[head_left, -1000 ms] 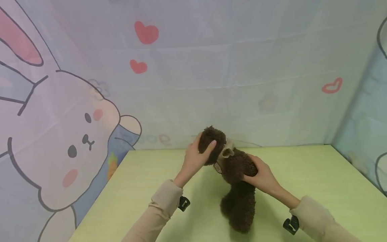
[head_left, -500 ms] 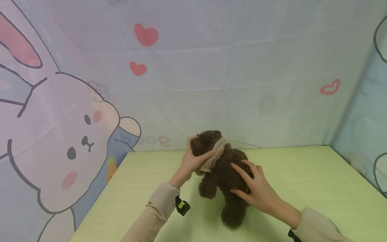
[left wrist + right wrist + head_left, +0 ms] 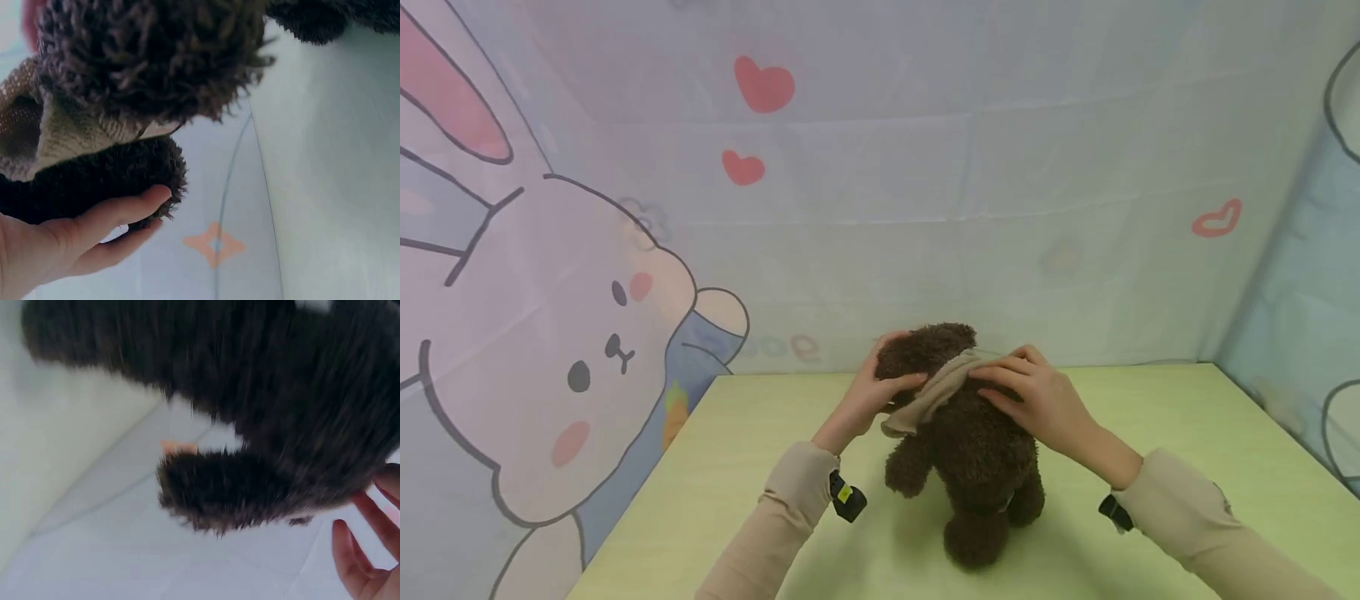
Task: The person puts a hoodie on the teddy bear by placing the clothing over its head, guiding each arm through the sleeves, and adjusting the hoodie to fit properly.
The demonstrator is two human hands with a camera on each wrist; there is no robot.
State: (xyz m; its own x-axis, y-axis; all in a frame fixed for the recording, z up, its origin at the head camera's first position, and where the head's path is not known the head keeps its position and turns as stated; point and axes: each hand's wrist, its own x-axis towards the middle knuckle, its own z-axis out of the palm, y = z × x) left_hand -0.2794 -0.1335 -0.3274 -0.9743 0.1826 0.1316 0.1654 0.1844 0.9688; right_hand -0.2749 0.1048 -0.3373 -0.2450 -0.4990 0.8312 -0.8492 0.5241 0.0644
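A dark brown, shaggy plush toy [image 3: 985, 442] stands over the table, its back and legs toward me in the head view. A beige knitted scarf [image 3: 936, 392] wraps its neck. My left hand [image 3: 867, 400] grips the toy's head from the left, thumb on the near side. In the left wrist view, the scarf [image 3: 75, 134] hangs over dark fur beside the thumb. My right hand [image 3: 1045, 400] is at the neck, its fingertips pinching the scarf's upper right end. In the right wrist view, the fingers [image 3: 375, 519] meet the toy's fur [image 3: 300, 425]. The toy's face is hidden.
The pale yellow-green table [image 3: 1150, 433] spreads around the toy. Behind it hangs a cloth backdrop [image 3: 880, 250] printed with hearts and a large rabbit. A black wrist camera [image 3: 847, 498] sits below the left sleeve, another camera [image 3: 1115, 512] below the right.
The toy has turned, so its back faces me. My right hand has let go of its body and moved up to the scarf. My left hand keeps its hold on the head.
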